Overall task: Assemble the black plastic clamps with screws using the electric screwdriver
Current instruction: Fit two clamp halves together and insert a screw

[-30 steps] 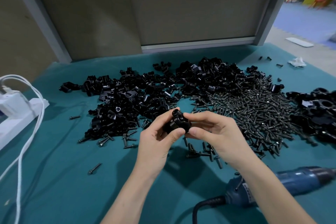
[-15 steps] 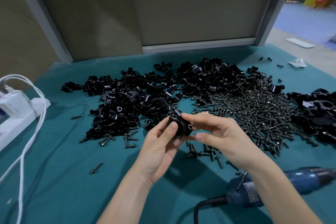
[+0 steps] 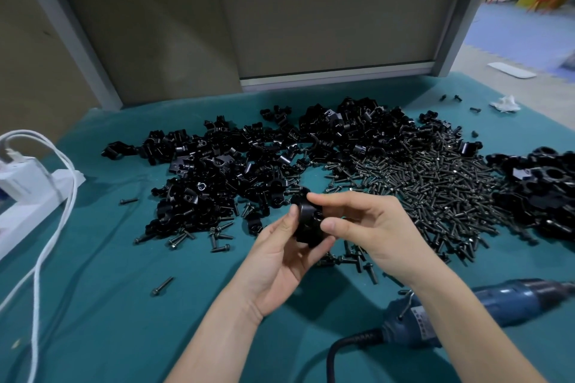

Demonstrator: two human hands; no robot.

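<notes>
At the near right a blue electric screwdriver (image 3: 525, 300) is laid on the teal tabletop (image 3: 93, 305), partly hidden under the right forearm (image 3: 460, 320). Above the middle of the tabletop a black plastic clamp (image 3: 306, 227) is held by both hands: it is cradled by the curled fingers and thumb of the left hand (image 3: 277, 261) and pinched by the thumb and forefinger of the right hand (image 3: 382, 233). Farther off, screws (image 3: 429, 190) are heaped to the right and loose clamp parts (image 3: 224, 177) to the left, with a white power strip (image 3: 31, 196) at the left edge
</notes>
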